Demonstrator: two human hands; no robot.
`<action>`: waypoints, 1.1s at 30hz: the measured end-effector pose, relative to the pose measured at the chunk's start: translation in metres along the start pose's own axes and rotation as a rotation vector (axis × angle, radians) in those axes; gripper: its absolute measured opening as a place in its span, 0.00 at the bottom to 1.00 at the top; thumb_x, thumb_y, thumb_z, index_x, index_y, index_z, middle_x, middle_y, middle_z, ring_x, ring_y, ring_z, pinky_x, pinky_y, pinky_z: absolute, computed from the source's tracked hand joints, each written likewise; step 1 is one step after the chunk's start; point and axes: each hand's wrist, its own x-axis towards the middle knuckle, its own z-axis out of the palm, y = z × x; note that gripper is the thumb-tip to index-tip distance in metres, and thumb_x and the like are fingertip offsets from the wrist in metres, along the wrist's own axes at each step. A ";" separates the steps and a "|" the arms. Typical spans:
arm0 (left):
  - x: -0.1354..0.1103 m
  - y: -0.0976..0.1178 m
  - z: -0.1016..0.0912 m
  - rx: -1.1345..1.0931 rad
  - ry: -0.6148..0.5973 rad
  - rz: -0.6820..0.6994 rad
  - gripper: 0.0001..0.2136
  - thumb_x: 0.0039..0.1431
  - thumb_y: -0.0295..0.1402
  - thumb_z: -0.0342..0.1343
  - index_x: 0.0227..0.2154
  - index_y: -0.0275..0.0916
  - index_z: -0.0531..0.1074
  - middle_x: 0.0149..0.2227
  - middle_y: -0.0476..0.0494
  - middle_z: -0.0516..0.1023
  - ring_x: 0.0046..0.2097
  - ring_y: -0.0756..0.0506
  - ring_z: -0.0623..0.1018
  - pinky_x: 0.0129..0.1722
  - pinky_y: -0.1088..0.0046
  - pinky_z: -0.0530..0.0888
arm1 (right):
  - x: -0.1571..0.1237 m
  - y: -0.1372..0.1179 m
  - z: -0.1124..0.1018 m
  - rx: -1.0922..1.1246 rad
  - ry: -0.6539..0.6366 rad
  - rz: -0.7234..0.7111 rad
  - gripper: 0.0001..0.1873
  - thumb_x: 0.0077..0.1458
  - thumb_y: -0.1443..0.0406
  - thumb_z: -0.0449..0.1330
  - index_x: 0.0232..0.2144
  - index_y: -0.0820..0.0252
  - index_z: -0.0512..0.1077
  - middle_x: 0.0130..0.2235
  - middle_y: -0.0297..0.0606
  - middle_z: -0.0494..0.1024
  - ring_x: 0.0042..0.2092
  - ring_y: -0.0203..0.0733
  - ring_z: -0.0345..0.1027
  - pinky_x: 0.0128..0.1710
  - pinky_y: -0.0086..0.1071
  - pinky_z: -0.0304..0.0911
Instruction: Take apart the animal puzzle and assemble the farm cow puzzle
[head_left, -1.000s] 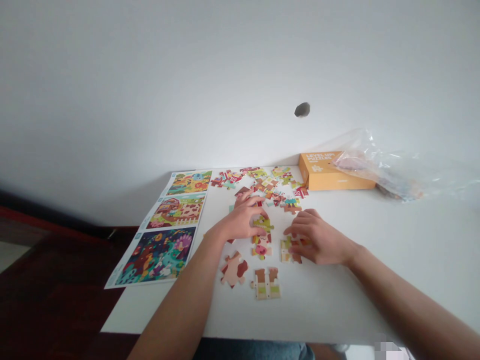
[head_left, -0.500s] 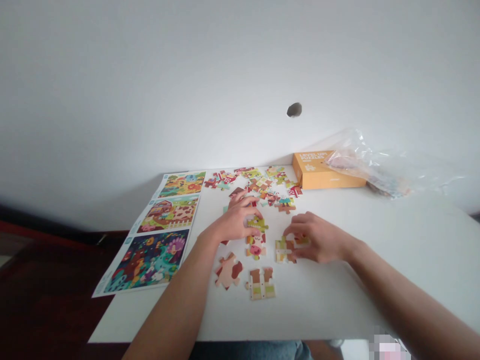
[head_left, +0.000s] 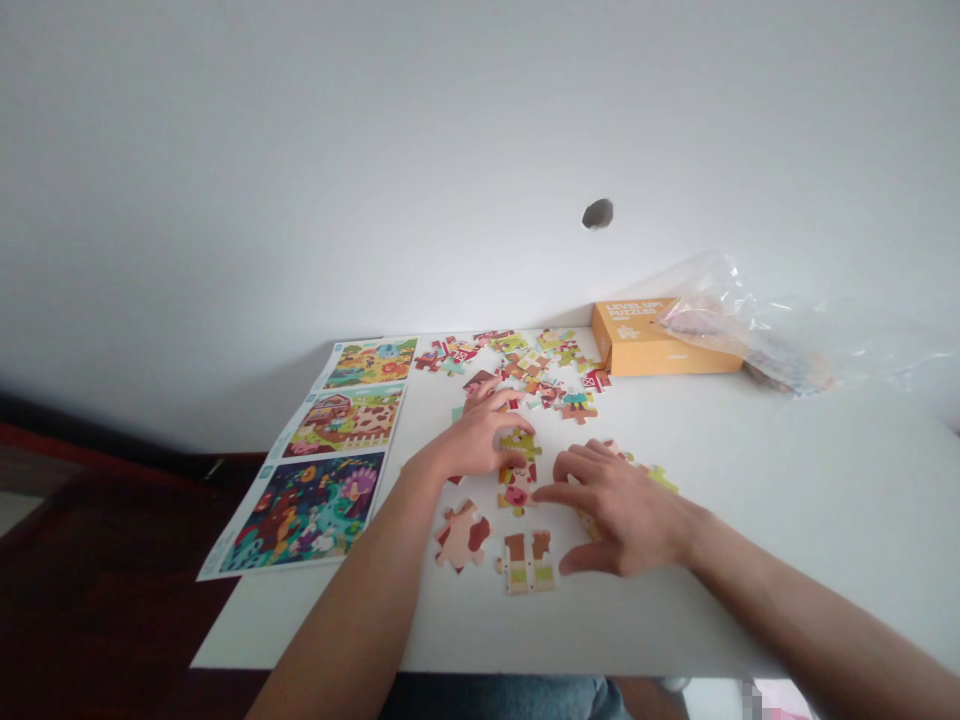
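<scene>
My left hand (head_left: 476, 438) rests on the white table (head_left: 750, 540), fingers curled over a green puzzle piece (head_left: 520, 441) joined above a pink pig piece (head_left: 517, 493). My right hand (head_left: 619, 505) lies flat with spread fingers over joined pieces, a green edge (head_left: 660, 477) of them showing past the knuckles. Its fingertips point toward the pig piece. A brown-and-cream cow piece (head_left: 463, 533) and a brown-and-green joined pair (head_left: 528, 562) lie near the front edge.
A heap of loose puzzle pieces (head_left: 525, 365) lies at the back by the wall. An orange box (head_left: 652, 336) and a clear plastic bag (head_left: 757, 330) sit at the back right. A sheet with three pictures (head_left: 330, 450) lies along the table's left edge.
My right hand has slid toward me and to the left, its fingers flattening out over the pieces it was gripping. The left hand has stayed on the green piece.
</scene>
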 end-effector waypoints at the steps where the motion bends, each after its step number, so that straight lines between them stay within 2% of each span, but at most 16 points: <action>1: 0.000 0.000 0.000 -0.001 0.000 -0.001 0.16 0.49 0.43 0.67 0.42 0.52 0.79 0.62 0.47 0.64 0.68 0.30 0.48 0.65 0.43 0.49 | 0.002 -0.003 0.004 0.000 -0.015 -0.030 0.32 0.51 0.44 0.62 0.52 0.55 0.70 0.42 0.42 0.70 0.42 0.47 0.63 0.43 0.40 0.52; 3: 0.000 0.000 0.000 -0.006 -0.003 -0.005 0.16 0.49 0.43 0.67 0.42 0.52 0.79 0.62 0.47 0.64 0.68 0.29 0.48 0.65 0.42 0.49 | 0.006 -0.007 0.010 -0.007 -0.038 -0.065 0.30 0.52 0.42 0.60 0.49 0.55 0.72 0.41 0.42 0.70 0.42 0.47 0.62 0.43 0.40 0.51; 6: 0.000 0.000 0.000 -0.008 -0.004 -0.005 0.16 0.49 0.43 0.67 0.42 0.52 0.79 0.62 0.48 0.63 0.68 0.29 0.47 0.65 0.41 0.48 | 0.008 -0.009 0.014 -0.014 -0.043 -0.059 0.24 0.55 0.45 0.60 0.43 0.56 0.74 0.40 0.41 0.71 0.41 0.46 0.62 0.41 0.39 0.50; 13: 0.001 0.003 0.002 -0.006 -0.015 -0.014 0.16 0.49 0.43 0.67 0.42 0.50 0.78 0.64 0.48 0.62 0.68 0.29 0.46 0.66 0.42 0.46 | 0.007 -0.009 0.017 0.032 -0.031 -0.035 0.18 0.54 0.53 0.62 0.42 0.59 0.71 0.41 0.41 0.71 0.42 0.45 0.63 0.43 0.38 0.52; 20: 0.002 0.006 0.002 0.008 -0.020 0.000 0.17 0.48 0.47 0.66 0.41 0.50 0.77 0.64 0.47 0.61 0.68 0.29 0.47 0.65 0.42 0.48 | 0.009 -0.010 0.018 0.075 -0.041 0.007 0.17 0.51 0.56 0.64 0.40 0.59 0.69 0.42 0.40 0.72 0.42 0.45 0.63 0.44 0.38 0.52; 26: 0.001 0.008 0.000 -0.005 -0.006 0.001 0.16 0.47 0.46 0.68 0.40 0.49 0.78 0.63 0.46 0.62 0.68 0.29 0.49 0.65 0.42 0.48 | 0.009 -0.012 0.014 0.076 -0.057 0.060 0.17 0.48 0.56 0.66 0.37 0.59 0.70 0.40 0.39 0.73 0.41 0.45 0.64 0.45 0.40 0.50; 33: 0.000 0.006 0.001 0.010 0.003 -0.008 0.17 0.48 0.47 0.67 0.40 0.48 0.78 0.63 0.46 0.62 0.67 0.29 0.50 0.65 0.42 0.49 | 0.005 -0.008 0.016 0.081 -0.052 0.042 0.18 0.44 0.57 0.67 0.35 0.59 0.68 0.38 0.37 0.72 0.40 0.44 0.64 0.46 0.39 0.50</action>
